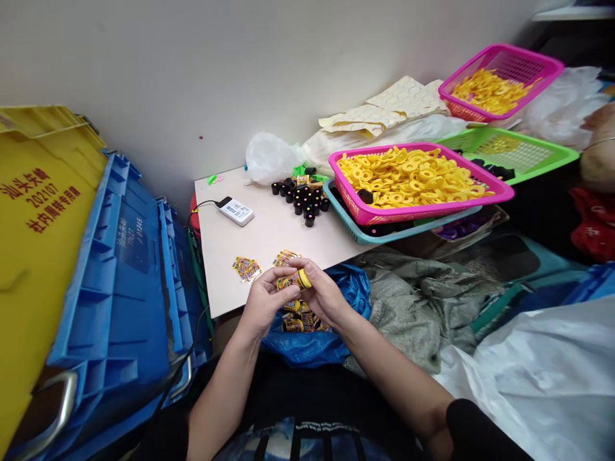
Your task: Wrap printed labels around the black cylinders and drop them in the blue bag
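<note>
Between my two hands lies a small cylindrical bottle (293,280) with a yellow end and a printed wrap, tilted on its side. My left hand (265,298) closes on its left part with thumb and fingers. At the yellow end, the fingers and thumb of my right hand (323,293) grip it too. Just past my hands, two small piles of printed labels (246,269) lie at the table's front edge, the right pile partly covered by my fingers. Beneath my hands a blue plastic bag (307,357) holds several similar wrapped bottles (292,325).
Black pieces (307,203) cluster on the white table (225,246), right of a white device (235,210) with a cable. A pink basket (353,203) of yellow ring-shaped parts (408,173) stands at right. Blue crates (120,269) line the left. Another person's arm (598,150) shows far right.
</note>
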Demonstrator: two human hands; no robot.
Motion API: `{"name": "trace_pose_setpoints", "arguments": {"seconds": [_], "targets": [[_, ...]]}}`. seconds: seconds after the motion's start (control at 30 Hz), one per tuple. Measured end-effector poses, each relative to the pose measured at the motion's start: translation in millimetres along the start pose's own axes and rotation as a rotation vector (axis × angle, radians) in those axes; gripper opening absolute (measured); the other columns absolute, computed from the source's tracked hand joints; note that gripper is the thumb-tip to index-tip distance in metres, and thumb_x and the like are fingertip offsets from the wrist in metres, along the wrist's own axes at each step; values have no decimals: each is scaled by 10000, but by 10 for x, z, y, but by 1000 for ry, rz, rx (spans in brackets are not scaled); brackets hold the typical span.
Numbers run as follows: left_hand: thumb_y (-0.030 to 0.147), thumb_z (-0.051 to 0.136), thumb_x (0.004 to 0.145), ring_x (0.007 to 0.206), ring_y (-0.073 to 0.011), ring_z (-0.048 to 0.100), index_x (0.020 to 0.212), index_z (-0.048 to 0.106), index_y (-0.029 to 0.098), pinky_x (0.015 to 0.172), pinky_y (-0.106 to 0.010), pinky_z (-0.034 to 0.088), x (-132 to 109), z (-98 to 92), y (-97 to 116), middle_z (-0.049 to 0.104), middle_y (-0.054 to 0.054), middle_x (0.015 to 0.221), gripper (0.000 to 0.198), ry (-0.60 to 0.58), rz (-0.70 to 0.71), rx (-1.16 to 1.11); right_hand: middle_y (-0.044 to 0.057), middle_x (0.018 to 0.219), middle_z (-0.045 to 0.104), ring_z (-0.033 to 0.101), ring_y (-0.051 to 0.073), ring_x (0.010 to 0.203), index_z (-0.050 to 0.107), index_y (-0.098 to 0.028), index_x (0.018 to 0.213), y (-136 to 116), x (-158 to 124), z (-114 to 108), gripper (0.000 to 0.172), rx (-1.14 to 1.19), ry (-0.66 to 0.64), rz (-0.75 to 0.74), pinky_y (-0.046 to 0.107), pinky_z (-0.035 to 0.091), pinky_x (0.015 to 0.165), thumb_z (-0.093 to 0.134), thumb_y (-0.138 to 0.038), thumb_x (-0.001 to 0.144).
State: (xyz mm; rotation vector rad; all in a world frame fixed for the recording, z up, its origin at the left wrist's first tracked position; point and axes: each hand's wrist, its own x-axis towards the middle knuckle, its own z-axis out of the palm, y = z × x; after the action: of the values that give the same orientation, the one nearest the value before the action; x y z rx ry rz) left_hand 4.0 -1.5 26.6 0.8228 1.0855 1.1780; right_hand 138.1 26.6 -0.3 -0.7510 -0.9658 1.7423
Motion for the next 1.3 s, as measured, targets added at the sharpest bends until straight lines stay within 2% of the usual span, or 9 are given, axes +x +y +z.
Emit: {"name": "trace_pose_setpoints", "arguments": {"seconds": [0.23,0.5,0.73,0.87,0.97,1.03,1.13,1.23,1.3], "targets": [[259,858,528,649,-99,650,889,655,150,668,-216,556,7,38,-90,694,3,767,429,32,-69,-169,26,885,605,564,174,858,621,-226,909,17,-5,-8,341,-374,69,-250,318,449,820,540,-552,846],[286,821,600,638,-96,643,931,640,180,590,-195,550,-3,68,-81,672,10,800,392,-74,-70,-222,4,822,537,496,116,653,581,-220,964,-16,19,-55,410,57,-105,81,226,400,547,621,-581,774],[269,861,510,634,-115,628,854,661,160,623,-241,535,-50,-24,-288,669,3,769,412,-120,-133,-117,1,856,531,518,115,738,549,-208,940,-2,-34,-277,409,-133,-304,52,232,431,636,711,-516,725],[341,774,643,861,-207,659,990,677,190,805,-356,531,-94,-88,-495,698,-57,964,391,-232,-72,268,-5,809,558,532,119,723,561,-177,975,-152,66,-594,431,-487,-533,225,241,432,651,732,-473,712],[341,736,688,1150,-263,560,1123,667,259,1026,-431,410,-7,-232,-549,626,-70,1239,448,-238,143,716,52,954,620,573,161,850,600,-173,1056,-331,384,-707,386,-863,-503,162,288,457,747,637,-457,797],[350,656,773,1161,-251,552,1154,650,265,1039,-432,397,128,-414,-519,624,-70,1241,390,-139,250,861,75,1022,639,582,183,918,618,-174,1046,-410,719,-634,328,-1017,-397,14,322,457,804,521,-437,875],[314,508,873,1144,-274,545,1090,669,213,1028,-470,380,391,-776,-423,646,-113,1163,288,227,337,1058,82,1012,666,590,195,919,636,-163,1005,-417,1356,-351,247,-1240,-265,-165,349,450,834,501,-338,894],[359,536,851,1189,-360,468,1129,647,171,978,-547,361,604,-1093,-362,570,-178,1258,354,584,245,1297,86,1143,641,525,237,1093,640,-196,1068,-362,2040,-65,245,-1578,-96,-239,372,399,922,568,-305,861],[375,547,843,1165,-363,466,1120,654,187,935,-531,377,671,-1217,-361,561,-169,1267,351,633,193,1366,121,1256,577,446,278,1189,595,-185,1175,-346,2442,16,331,-1655,50,-238,410,355,965,563,-291,862]]}}
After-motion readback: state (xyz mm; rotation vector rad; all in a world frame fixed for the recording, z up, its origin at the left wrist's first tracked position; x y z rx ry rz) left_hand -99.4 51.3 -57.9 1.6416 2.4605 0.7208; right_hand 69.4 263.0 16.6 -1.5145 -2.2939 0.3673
